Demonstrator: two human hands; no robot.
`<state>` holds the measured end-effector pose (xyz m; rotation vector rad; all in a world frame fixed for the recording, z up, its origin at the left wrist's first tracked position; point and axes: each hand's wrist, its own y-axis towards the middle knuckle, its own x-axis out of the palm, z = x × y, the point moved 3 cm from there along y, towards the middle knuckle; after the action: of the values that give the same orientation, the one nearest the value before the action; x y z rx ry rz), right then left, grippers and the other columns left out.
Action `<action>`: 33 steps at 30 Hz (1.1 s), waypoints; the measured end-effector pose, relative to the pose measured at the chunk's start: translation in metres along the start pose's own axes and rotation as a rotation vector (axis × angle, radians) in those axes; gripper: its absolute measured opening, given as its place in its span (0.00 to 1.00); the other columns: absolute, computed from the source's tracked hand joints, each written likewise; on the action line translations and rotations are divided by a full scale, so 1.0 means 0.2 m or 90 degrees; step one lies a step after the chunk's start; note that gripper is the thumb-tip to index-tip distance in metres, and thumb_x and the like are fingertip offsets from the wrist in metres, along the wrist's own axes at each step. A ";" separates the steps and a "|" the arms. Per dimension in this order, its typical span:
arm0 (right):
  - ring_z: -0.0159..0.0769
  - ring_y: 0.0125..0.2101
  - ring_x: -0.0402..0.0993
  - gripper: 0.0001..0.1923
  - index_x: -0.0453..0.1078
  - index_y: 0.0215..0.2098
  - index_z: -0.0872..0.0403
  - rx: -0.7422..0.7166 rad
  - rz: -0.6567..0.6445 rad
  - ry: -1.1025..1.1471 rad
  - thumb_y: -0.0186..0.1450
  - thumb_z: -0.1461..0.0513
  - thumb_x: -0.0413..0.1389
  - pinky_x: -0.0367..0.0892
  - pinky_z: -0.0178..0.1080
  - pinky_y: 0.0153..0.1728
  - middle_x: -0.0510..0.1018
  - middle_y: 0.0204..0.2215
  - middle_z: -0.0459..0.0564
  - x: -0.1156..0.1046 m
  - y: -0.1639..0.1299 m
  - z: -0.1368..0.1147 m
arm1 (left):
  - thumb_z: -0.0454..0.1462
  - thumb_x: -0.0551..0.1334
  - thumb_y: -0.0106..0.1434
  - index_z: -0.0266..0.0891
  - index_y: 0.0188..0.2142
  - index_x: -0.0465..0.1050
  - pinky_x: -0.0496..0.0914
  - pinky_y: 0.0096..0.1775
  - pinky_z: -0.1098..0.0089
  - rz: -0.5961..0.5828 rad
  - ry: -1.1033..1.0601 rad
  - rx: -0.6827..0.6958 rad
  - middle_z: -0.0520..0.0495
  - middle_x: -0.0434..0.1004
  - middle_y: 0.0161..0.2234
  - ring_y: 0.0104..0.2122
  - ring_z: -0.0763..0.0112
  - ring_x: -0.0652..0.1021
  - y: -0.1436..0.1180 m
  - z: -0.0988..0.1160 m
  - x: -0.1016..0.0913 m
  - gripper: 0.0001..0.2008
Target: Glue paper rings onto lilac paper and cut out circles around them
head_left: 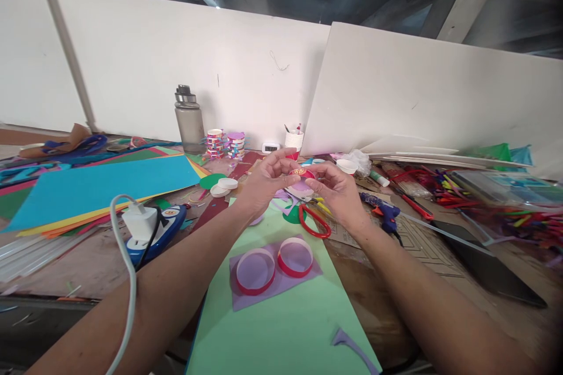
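Red and gold, a small round paper piece [301, 173] is being pinched between the person's left hand [264, 179] and right hand [336, 190] above the pale green paper sheet [281, 322]; two red-rimmed paper rings [275, 263] are lying on a purple paper scrap [240, 299] below; red-handled scissors [314, 221] are resting just beside the right wrist.

Small red paper ring [301, 173] with gold print looking smooth, a bit shiny. Two round red paper rings [273, 263] lying on matt purple paper piece [246, 299]. Big light-green paper sheet [285, 328] looking flat, matt, smooth. Red-handled scissors [314, 221] showing glossy plastic grips. Grey see-through plastic bottle [189, 123] wearing shiny metal cap. White plastic plug [139, 221] looking smooth. Brown wooden table top [92, 263] looking rough, dusty. Blue plastic glue gun [387, 214] shining a little.
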<state>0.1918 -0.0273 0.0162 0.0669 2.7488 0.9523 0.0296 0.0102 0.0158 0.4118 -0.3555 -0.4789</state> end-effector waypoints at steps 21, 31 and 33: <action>0.37 0.43 0.72 0.10 0.73 0.40 0.48 0.005 -0.004 0.073 0.59 0.59 0.63 0.68 0.39 0.43 0.78 0.40 0.46 0.00 0.00 -0.01 | 0.55 0.60 0.62 0.37 0.28 0.76 0.68 0.38 0.68 0.113 0.121 -0.014 0.45 0.77 0.32 0.34 0.68 0.75 0.01 -0.01 -0.05 0.23; 0.37 0.42 0.72 0.11 0.72 0.39 0.49 0.028 0.002 0.100 0.59 0.56 0.64 0.69 0.40 0.42 0.76 0.40 0.47 0.01 0.00 -0.01 | 0.42 0.72 0.52 0.38 0.33 0.79 0.67 0.40 0.68 0.141 0.016 0.014 0.47 0.79 0.34 0.35 0.69 0.75 0.02 0.01 -0.04 0.12; 0.37 0.41 0.72 0.12 0.72 0.39 0.48 0.028 0.003 0.092 0.59 0.56 0.64 0.69 0.40 0.42 0.76 0.39 0.47 0.01 0.00 -0.01 | 0.40 0.72 0.51 0.37 0.31 0.78 0.66 0.36 0.69 0.156 -0.001 0.001 0.49 0.78 0.31 0.32 0.72 0.74 0.02 0.02 -0.04 0.10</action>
<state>0.1901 -0.0278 0.0178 0.0119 2.9033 0.9321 0.0230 0.0176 0.0187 0.3643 -0.4018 -0.2393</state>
